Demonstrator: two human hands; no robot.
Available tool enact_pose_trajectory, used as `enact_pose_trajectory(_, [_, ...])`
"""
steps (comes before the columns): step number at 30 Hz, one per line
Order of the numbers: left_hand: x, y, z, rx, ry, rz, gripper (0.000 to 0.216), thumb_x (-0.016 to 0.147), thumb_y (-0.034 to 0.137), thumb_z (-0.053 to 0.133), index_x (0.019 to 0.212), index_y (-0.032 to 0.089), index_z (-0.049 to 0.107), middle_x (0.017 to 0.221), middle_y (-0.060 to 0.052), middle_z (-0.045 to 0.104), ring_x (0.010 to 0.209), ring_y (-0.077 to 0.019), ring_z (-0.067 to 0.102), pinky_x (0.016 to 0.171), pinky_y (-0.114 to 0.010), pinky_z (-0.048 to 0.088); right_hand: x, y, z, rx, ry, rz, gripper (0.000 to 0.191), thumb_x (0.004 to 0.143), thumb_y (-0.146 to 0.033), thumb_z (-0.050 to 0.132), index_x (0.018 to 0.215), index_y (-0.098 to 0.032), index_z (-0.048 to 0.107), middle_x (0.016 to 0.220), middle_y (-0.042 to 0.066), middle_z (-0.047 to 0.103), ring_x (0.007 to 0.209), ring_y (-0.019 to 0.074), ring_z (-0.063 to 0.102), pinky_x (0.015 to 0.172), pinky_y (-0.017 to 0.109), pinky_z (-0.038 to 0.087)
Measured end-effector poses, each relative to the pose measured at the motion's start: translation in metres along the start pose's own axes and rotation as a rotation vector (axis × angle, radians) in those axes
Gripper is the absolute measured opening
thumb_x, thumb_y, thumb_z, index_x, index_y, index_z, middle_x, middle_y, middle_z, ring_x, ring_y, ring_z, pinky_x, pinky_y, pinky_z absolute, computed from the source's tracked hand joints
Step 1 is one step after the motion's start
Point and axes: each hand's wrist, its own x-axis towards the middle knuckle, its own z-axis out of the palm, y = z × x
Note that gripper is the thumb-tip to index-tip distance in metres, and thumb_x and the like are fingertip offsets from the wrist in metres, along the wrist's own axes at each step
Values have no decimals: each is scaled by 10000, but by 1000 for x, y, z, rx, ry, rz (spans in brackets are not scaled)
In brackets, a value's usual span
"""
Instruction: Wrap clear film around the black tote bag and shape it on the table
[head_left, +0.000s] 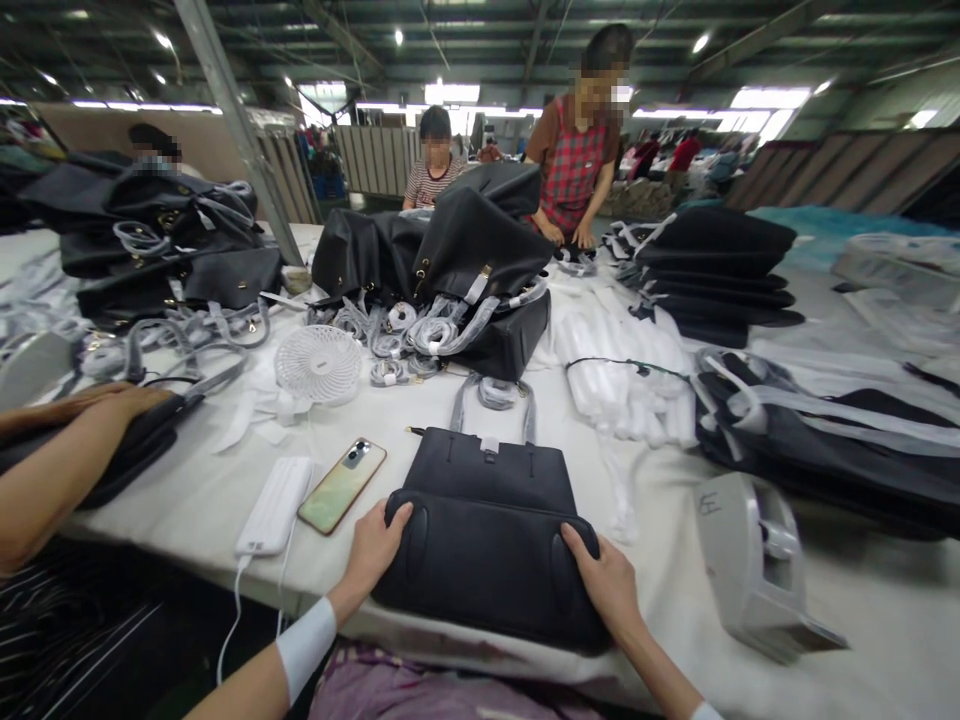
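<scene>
A black handbag lies at the table's front edge, its base panel turned toward me. My left hand grips its left end, thumb on top and fingers hidden beneath. At the opposite end my right hand holds the bag the same way. Beyond the base, a flatter part with a small clasp under a white wrap stretches away from me. Plastic-wrapped handles stick out past that far side. Left of my left hand are a phone and a white power bank with a cable.
A white fan stands near piled black bags. To the right are a bundle of white padding, a tape dispenser and stacked black bags. A co-worker's hands rest on a bag at left; another person stands opposite.
</scene>
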Motion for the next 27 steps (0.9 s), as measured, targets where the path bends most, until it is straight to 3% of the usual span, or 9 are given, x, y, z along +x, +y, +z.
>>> enact_pose_trajectory(5, [5, 0, 3, 63, -4, -2, 443, 872, 551, 472, 918, 140, 631, 967, -156, 702, 963, -285, 648, 848, -357, 441, -2, -1, -1, -104, 8, 12, 561, 850, -698, 378, 770, -207, 637, 870, 134, 722, 908, 319, 660, 779, 374, 452])
enact_pose_trajectory(8, [10, 2, 2, 97, -16, 2, 433, 868, 533, 488, 904, 131, 644, 961, -155, 707, 962, -275, 652, 846, -341, 445, -2, -15, -13, -351, 1, -1, 531, 900, -610, 397, 953, -149, 655, 896, 161, 712, 873, 327, 666, 749, 391, 463])
enact_pose_trajectory(11, [14, 4, 3, 135, -20, 9, 434, 870, 524, 486, 916, 123, 646, 974, -157, 709, 959, -272, 656, 844, -333, 449, 0, -37, -24, -617, 132, -271, 451, 948, -448, 405, 1226, -132, 567, 1012, 168, 684, 911, 324, 644, 791, 428, 449])
enact_pose_trajectory(14, [15, 6, 5, 169, -33, 26, 435, 877, 518, 470, 918, 119, 639, 974, -156, 707, 948, -272, 659, 834, -333, 459, 4, -54, -18, -632, 119, -543, 388, 966, -372, 395, 1244, -169, 572, 1201, 157, 628, 1107, 292, 572, 942, 429, 404])
enact_pose_trajectory(16, [13, 8, 5, 187, -50, 45, 432, 891, 505, 440, 913, 121, 635, 967, -151, 706, 939, -272, 661, 826, -336, 469, 6, -56, -4, -626, 59, -531, 421, 952, -422, 428, 1278, -193, 565, 1336, 168, 555, 1236, 321, 492, 1013, 470, 361])
enact_pose_trajectory(20, [7, 15, -5, 279, -69, 92, 478, 912, 502, 397, 971, 97, 642, 955, -165, 697, 938, -305, 658, 830, -387, 489, 10, -44, 23, -616, -17, -383, 575, 914, -525, 464, 1437, -294, 402, 1532, 169, 339, 1389, 411, 297, 1056, 587, 287])
enact_pose_trajectory(22, [5, 25, -10, 435, 22, 173, 513, 925, 492, 383, 1156, 90, 603, 1042, -179, 674, 961, -327, 650, 837, -435, 492, 10, -38, 27, -580, -44, -359, 596, 913, -538, 456, 1460, -325, 352, 1564, 152, 280, 1416, 412, 241, 1074, 589, 266])
enact_pose_trajectory(25, [3, 50, -7, 612, 184, 457, 492, 946, 413, 373, 1369, 185, 480, 1262, -168, 593, 1129, -325, 585, 966, -509, 441, 9, -36, 24, -528, -64, -331, 607, 911, -540, 460, 1469, -342, 326, 1582, 133, 244, 1432, 403, 205, 1093, 585, 252])
enact_pose_trajectory(27, [2, 67, 8, 633, 162, 650, 476, 942, 372, 396, 1402, 264, 450, 1384, -126, 529, 1272, -319, 489, 1062, -562, 357, 8, -36, 20, -494, -71, -321, 606, 911, -541, 459, 1469, -345, 323, 1586, 125, 234, 1441, 393, 187, 1102, 586, 247])
